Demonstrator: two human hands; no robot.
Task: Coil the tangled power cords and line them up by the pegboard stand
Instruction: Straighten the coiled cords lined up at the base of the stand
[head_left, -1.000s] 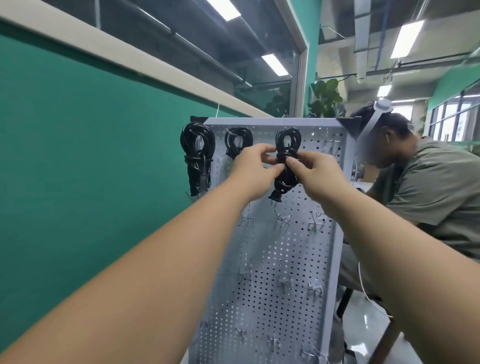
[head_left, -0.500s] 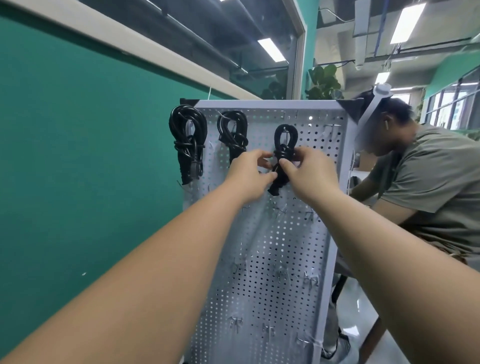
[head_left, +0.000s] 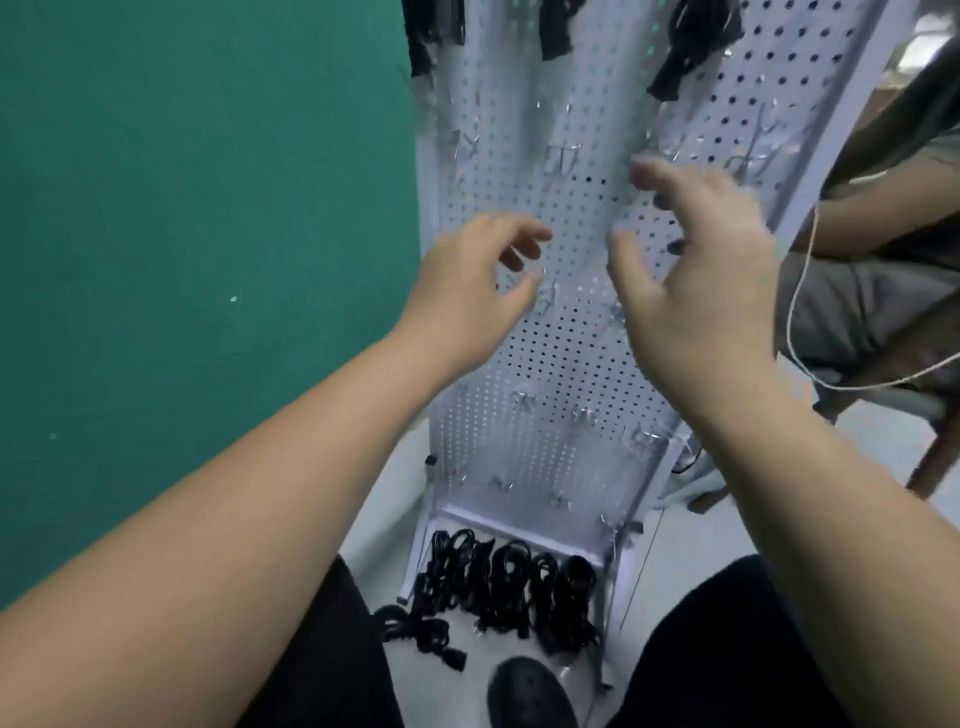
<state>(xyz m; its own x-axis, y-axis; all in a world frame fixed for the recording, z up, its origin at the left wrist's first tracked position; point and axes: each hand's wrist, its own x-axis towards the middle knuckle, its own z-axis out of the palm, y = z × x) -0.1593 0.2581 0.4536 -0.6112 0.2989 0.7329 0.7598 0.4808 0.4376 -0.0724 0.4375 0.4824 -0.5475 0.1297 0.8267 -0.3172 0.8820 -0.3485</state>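
A grey pegboard stand (head_left: 566, 364) rises in front of me. The lower ends of three black coiled cords hang at its top: left cord (head_left: 431, 31), middle cord (head_left: 556, 31), right cord (head_left: 691, 47). Several more coiled black cords (head_left: 498, 582) lie in a row on the floor at the stand's foot, one loose cord (head_left: 415, 631) beside them. My left hand (head_left: 467, 291) and my right hand (head_left: 691, 280) hover in front of the board's middle, fingers loosely spread, holding nothing.
A green wall (head_left: 197, 260) stands close on the left. A seated person (head_left: 872, 270) with a thin white cable (head_left: 810, 322) is at the right, on a chair (head_left: 930, 462). My dark shoe (head_left: 530, 696) is near the floor cords.
Both hands have let go of the third hanging cord and dropped away from it. My view has swung downward, showing the floor cords.
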